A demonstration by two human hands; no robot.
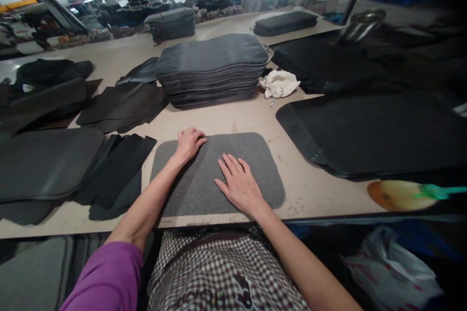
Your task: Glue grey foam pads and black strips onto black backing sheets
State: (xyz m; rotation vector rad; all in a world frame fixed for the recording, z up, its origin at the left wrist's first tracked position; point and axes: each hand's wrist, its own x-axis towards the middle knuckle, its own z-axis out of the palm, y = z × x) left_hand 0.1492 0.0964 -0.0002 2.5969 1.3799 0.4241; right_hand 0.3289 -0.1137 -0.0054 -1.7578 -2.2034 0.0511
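Note:
A grey felt-like sheet (204, 180) with rounded corners lies flat on the table (295, 194), close to its front edge. My left hand (190, 144) is at the sheet's far edge, left of its middle, with the fingers bent and pinched together on that edge. Resting palm down on the right half of the sheet is my right hand (239, 180), its fingers spread and holding nothing. Behind the sheet stands a tall stack of dark sheets (213, 73).
Dark sheets lie at the left (47, 160) and right (379, 136). A white cloth (280, 83) sits beside the stack. Near the front right edge is a yellowish oval dish (401, 195) with a green-handled tool (438, 191). Smaller stacks stand farther back.

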